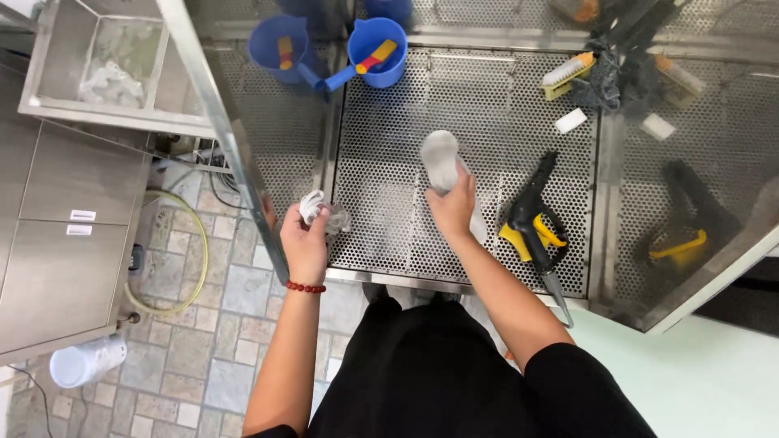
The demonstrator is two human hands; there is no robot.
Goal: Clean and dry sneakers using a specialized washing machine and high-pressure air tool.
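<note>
Right grip [453, 207] holding white shoe [441, 160], left grip [303, 239] clutching laces [313, 204], spray gun [531, 229] beside.

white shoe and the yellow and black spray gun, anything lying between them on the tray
In the head view, nothing lies between the white shoe, held in the right hand, and the spray gun: only bare perforated metal tray.

Two blue buckets [324, 49], one spray gun [531, 227], one shoe [442, 162].
</note>
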